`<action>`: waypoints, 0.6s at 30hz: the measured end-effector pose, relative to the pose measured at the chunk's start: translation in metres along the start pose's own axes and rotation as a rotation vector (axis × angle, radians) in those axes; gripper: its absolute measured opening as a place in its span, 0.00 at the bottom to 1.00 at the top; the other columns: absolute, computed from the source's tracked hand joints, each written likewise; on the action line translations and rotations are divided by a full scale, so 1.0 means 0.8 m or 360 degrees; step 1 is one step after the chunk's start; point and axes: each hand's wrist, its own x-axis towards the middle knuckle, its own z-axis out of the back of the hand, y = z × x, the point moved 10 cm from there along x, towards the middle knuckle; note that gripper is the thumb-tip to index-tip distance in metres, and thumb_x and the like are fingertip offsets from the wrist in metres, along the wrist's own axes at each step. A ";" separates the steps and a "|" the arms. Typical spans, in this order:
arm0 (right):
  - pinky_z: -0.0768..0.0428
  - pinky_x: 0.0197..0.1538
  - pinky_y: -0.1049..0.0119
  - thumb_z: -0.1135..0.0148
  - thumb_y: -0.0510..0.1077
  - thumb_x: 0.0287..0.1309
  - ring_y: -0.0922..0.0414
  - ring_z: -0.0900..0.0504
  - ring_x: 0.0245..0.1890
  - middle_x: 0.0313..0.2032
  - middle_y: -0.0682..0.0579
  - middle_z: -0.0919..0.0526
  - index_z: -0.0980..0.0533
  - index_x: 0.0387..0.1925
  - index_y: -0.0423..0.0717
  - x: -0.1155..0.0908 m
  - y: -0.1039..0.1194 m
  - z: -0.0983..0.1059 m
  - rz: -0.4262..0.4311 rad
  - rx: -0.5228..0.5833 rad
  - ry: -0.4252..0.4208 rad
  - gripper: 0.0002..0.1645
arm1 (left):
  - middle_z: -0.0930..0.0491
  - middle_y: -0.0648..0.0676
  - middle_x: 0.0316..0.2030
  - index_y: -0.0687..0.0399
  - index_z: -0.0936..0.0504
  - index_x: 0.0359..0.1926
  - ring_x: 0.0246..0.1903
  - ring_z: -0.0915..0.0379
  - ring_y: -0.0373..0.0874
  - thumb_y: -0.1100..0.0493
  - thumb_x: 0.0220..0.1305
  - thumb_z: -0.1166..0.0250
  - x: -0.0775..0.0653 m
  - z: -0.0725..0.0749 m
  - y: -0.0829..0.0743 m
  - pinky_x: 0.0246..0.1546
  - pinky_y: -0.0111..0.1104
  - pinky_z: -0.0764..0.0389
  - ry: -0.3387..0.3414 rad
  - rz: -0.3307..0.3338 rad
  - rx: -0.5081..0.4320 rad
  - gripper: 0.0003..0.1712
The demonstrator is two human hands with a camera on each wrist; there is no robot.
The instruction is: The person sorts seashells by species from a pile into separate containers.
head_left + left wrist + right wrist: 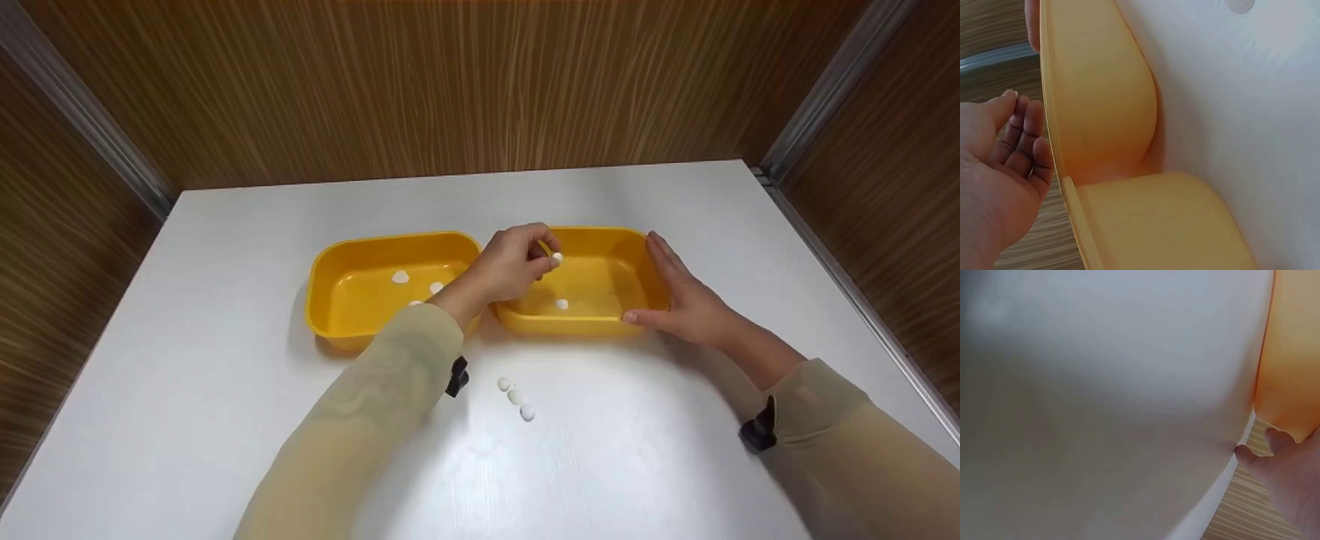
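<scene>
In the head view my left hand (517, 259) pinches a small white pebble-like piece (556, 257) between thumb and fingertips, above the right yellow container (570, 324). Another white piece (562, 304) lies on that container's floor. My right hand (694, 304) spans the container's right end, its fingers fairly straight along the side and its thumb at the front rim. Several white pieces (400, 277) lie in the left yellow container (352, 335), partly hidden by my left forearm. In the left wrist view the left hand (1008, 163) is beside the containers' rims.
Three white pieces (514, 397) lie in a slanting row on the white table (600, 450), in front of the containers. The two containers stand side by side. Wood-grain panels (450, 90) enclose the back and sides.
</scene>
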 end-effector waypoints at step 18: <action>0.55 0.77 0.29 0.24 0.61 0.61 0.36 0.62 0.83 0.86 0.51 0.71 0.69 0.86 0.56 -0.002 0.003 0.001 0.0017 0.0016 -0.0005 0.75 | 0.17 0.49 0.45 0.53 0.18 0.60 0.45 0.22 0.42 0.60 0.78 0.35 -0.054 0.023 -0.029 0.50 0.27 0.19 -0.0034 -0.0153 0.0050 0.14</action>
